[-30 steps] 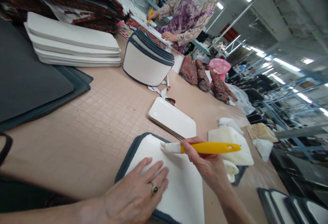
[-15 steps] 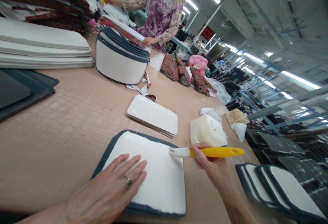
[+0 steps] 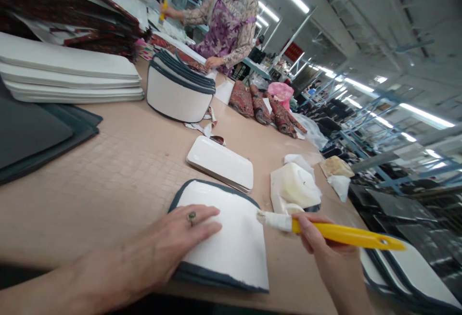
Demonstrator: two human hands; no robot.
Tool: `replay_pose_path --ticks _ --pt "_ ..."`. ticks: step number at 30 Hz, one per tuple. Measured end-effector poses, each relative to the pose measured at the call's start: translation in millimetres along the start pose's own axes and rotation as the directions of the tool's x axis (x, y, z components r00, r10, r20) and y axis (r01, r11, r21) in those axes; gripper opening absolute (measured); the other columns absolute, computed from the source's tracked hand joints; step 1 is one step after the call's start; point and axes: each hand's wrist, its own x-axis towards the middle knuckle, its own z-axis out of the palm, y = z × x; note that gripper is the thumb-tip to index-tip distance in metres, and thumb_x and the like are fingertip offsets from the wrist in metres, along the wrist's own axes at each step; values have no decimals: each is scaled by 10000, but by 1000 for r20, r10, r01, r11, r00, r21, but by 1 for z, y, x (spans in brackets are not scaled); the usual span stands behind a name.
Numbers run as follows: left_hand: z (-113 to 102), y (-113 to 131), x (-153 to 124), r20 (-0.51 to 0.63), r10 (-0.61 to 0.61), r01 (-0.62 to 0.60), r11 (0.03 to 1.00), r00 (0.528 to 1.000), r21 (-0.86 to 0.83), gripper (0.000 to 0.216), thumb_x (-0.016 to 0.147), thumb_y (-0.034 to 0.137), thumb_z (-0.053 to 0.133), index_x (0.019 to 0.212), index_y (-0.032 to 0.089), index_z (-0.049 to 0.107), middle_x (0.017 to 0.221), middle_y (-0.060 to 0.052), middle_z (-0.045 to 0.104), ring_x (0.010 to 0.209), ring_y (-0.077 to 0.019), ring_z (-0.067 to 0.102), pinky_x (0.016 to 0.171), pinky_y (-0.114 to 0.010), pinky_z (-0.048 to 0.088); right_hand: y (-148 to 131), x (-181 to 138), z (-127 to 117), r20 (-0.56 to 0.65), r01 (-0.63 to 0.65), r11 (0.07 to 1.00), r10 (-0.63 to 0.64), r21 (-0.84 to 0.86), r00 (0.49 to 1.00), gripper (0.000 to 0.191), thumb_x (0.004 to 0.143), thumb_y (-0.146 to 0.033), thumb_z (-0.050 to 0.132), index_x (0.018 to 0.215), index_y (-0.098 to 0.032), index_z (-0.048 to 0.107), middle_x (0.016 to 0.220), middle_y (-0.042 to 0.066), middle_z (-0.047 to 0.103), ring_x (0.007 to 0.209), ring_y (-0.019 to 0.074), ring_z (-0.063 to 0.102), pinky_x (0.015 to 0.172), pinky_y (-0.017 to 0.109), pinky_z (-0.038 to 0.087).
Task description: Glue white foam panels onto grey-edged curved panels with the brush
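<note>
A white panel with a dark blue border lies flat on the table in front of me. My left hand rests on its left part, fingers stretched out, with a ring on one finger. In my right hand is a paintbrush with a yellow handle, held between thumb and fingers. Its whitish bristles touch or hover over the panel's right edge near the upper corner; I cannot tell which. Just behind the brush stands a cut-open white plastic container. A small stack of white rounded plates lies beyond the panel.
Blue-edged white panels lie overlapped at the right. A curved stack of similar panels stands farther back, near white slabs and dark sheets. Rolled patterned fabric lies beyond. Across the table, a co-worker holds another yellow-handled brush.
The brush has moved right, from the panel's top right area to its right edge, and the handle now slopes down. My left hand has turned, fingers pointing more to the right. The view has shifted slightly.
</note>
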Motion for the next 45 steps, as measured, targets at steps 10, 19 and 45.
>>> replay_pose_path --ticks 10,19,45 --pt "-11 -40 3 -25 -177 148 887 984 -436 620 766 25 345 1350 233 339 1061 -25 640 968 -160 583 872 -302 432 -82 -49 85 348 120 981 -166 149 923 137 727 -307 604 625 -218 628 607 -28 588 534 100 487 534 216 413" --pt "-22 -30 2 78 -180 196 907 981 -372 672 723 17 349 1374 170 287 1117 -64 600 1016 -182 552 888 -289 410 -80 -58 105 631 205 970 -242 131 737 150 782 -304 534 693 -197 592 590 -24 571 510 101 504 463 191 413" --pt "-6 -41 7 -11 -182 173 950 983 -260 603 781 66 322 1351 262 348 1031 -13 650 941 -151 603 858 -272 453 30 -45 -27 117 -101 995 102 -21 988 321 619 -477 648 662 -158 643 431 -50 440 408 104 401 410 227 320"
